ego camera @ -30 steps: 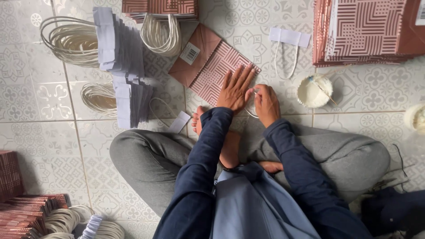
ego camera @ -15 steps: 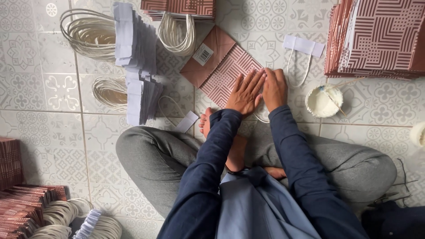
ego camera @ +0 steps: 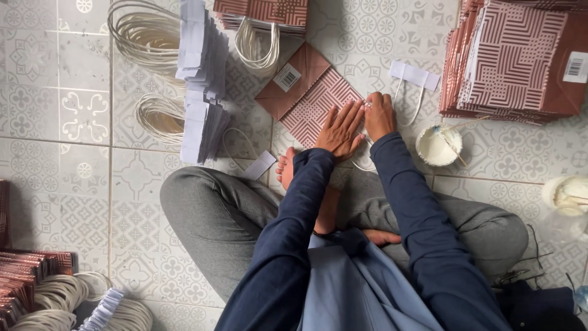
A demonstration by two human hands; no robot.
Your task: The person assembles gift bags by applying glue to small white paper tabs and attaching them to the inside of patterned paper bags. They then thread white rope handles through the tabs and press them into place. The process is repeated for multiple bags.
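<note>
While the left hand (ego camera: 340,130) lies flat, fingers spread, on the folded paper bag (ego camera: 309,92) lying on the floor at twelve o'clock from my knees, I see the right hand (ego camera: 380,114) curled at the bag's right edge, pinching something small I cannot make out. At ten o'clock stand white paper strips (ego camera: 197,73) and cord loops (ego camera: 142,30); one handle piece (ego camera: 414,76) waits at one o'clock, beside the glue bowl (ego camera: 438,145). The big bag stack (ego camera: 520,58) at two o'clock suggests much is left. Open tile floor (ego camera: 61,165) lies mostly at nine.
</note>
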